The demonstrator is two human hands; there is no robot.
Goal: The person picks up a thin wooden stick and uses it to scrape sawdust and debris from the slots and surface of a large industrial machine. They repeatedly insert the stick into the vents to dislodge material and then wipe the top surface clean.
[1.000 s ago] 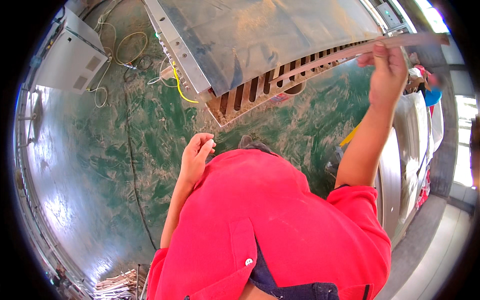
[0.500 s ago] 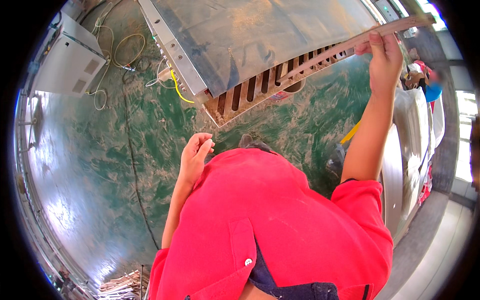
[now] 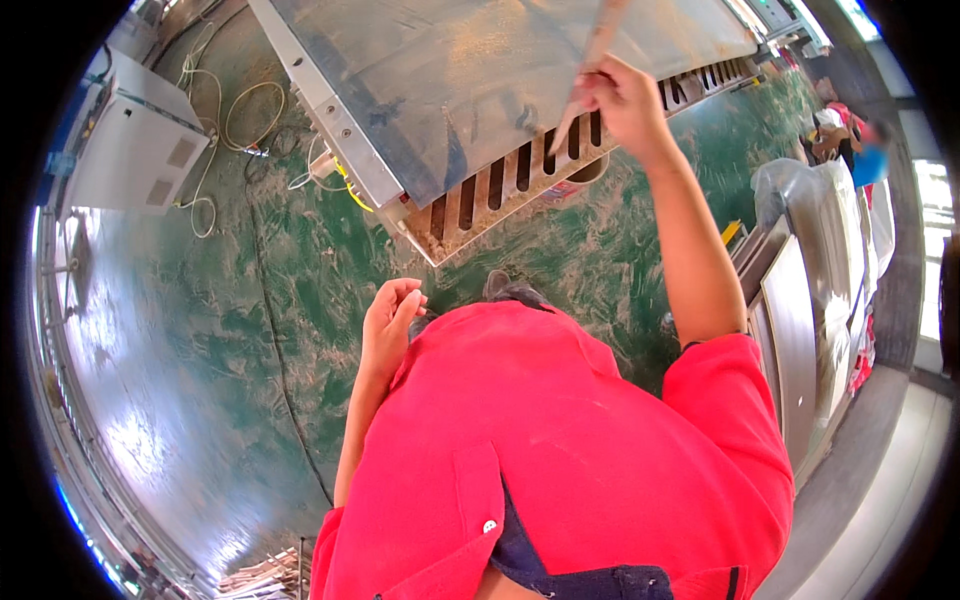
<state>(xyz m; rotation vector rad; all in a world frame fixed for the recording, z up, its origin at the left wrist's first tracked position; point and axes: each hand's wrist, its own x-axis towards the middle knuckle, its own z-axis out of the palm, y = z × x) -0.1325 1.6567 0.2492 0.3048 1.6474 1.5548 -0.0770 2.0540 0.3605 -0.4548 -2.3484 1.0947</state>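
Note:
My right hand (image 3: 622, 100) is closed round a thin wooden strip (image 3: 602, 35) over the front edge of a machine with a flat grey top (image 3: 440, 60). The strip's upper part rises past the top of the picture; its lower end hangs by the slotted front rail (image 3: 497, 183). Sawdust lies on that rail and in a patch on the grey top. Beside my waist, my left hand (image 3: 385, 325) hangs low with its fingers curled toward the thumb, and I see nothing in it.
A white cabinet (image 3: 140, 140) stands at the far left, with loose hoses and a dark cable (image 3: 268, 330) on the dusty green floor. Boards (image 3: 790, 310) and plastic-wrapped panels lean at the right, where another person (image 3: 840, 140) is. Wood strips (image 3: 265, 578) lie at lower left.
My right hand has swung left with the wooden strip, which has turned from slanting rightward to nearly upright. My left hand has stayed almost in place.

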